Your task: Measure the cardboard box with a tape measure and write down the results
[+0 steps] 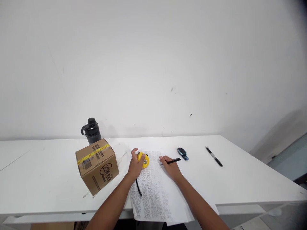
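Note:
My left hand (136,164) is closed around a yellow tape measure (145,162), holding it over the upper left of a printed sheet of paper (153,191). A black wrist strap (138,187) trails below that hand onto the paper. In my right hand (170,166) is a black pen (174,161), gripped between the fingers, its back end pointing right. That hand rests at the sheet's upper right. The paper is covered in dense small print and hangs over the table's front edge.
A brown cardboard box (100,169) with yellow tape stands left of my hands, a dark bottle (92,131) behind it. To the right lie a small dark device with a blue strap (182,153) and another pen (214,157). A white wall (153,80) rises behind the white table (48,179).

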Motion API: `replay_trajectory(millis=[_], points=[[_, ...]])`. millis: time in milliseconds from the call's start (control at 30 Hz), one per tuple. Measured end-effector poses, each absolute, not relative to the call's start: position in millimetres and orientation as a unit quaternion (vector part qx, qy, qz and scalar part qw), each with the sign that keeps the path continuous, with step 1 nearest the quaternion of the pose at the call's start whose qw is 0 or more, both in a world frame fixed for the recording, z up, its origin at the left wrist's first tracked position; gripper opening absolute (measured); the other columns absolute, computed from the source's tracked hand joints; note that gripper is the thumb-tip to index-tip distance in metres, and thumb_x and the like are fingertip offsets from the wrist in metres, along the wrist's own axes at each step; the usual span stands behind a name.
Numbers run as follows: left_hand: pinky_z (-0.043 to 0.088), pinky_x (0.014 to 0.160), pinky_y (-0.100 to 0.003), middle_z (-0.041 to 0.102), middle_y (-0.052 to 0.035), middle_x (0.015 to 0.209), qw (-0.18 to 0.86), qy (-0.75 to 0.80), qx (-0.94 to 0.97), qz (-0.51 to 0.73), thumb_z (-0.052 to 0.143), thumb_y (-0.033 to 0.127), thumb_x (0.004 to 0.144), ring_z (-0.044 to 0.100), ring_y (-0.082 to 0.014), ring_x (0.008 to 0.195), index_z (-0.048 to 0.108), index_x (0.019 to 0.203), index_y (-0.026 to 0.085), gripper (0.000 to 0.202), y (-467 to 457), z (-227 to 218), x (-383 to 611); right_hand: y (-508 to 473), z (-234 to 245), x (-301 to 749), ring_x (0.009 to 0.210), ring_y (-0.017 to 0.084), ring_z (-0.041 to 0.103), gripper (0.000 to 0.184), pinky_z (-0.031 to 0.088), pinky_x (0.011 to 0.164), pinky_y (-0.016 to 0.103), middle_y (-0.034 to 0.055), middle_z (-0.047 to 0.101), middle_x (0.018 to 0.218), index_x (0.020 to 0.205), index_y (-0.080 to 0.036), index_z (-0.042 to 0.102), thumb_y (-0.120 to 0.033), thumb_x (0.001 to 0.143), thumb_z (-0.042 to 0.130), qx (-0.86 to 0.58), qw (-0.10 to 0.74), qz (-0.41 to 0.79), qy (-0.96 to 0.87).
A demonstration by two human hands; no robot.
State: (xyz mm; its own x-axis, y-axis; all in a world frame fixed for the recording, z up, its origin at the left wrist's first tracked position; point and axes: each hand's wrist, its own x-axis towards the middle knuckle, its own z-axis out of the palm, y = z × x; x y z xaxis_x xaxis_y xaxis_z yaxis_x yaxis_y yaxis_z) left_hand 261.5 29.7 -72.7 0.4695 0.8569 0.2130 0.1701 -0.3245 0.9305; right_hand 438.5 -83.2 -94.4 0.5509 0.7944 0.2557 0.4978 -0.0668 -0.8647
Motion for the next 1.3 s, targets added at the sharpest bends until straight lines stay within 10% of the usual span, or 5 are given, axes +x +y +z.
replay_trajectory(millis=[433, 900, 1300], points=[[0.044, 0.067, -0.030, 0.060, -0.0008, 0.083, 0.468, 0.368, 0.705, 0.386, 0.050, 0.057, 0.083, 0.062, -0.0175, 0.071, 0.032, 0.102, 0.024, 0.042, 31.4, -76.3, 264.6, -83.7, -94.8, 439.0, 0.066, 0.018, 0.052, 0.045, 0.038, 0.061, 0.028, 0.0007, 0.059, 0.066, 0.072, -0.022, 0.060, -0.062, 0.085, 0.044, -0.721, 0.504, 0.149, -0.452], [0.046, 0.072, -0.031, 0.062, -0.0023, 0.086, 0.474, 0.354, 0.720, 0.362, 0.045, 0.057, 0.087, 0.063, -0.0196, 0.079, 0.031, 0.134, 0.027, 0.058, 25.4, -66.2, 260.2, -85.6, -92.8, 437.7, 0.065, 0.018, 0.052, 0.046, 0.038, 0.060, 0.028, -0.0001, 0.059, 0.066, 0.072, -0.022, 0.061, -0.063, 0.085, 0.044, -0.728, 0.495, 0.143, -0.452], [0.045, 0.074, -0.032, 0.060, -0.0020, 0.085, 0.476, 0.366, 0.704, 0.379, 0.051, 0.053, 0.085, 0.063, -0.0191, 0.079, 0.034, 0.124, 0.024, 0.052, 29.7, -73.7, 263.3, -82.2, -98.2, 441.6, 0.072, 0.021, 0.058, 0.052, 0.041, 0.061, 0.029, 0.0032, 0.065, 0.072, 0.077, -0.021, 0.065, -0.067, 0.084, 0.042, -0.715, 0.524, 0.142, -0.441]])
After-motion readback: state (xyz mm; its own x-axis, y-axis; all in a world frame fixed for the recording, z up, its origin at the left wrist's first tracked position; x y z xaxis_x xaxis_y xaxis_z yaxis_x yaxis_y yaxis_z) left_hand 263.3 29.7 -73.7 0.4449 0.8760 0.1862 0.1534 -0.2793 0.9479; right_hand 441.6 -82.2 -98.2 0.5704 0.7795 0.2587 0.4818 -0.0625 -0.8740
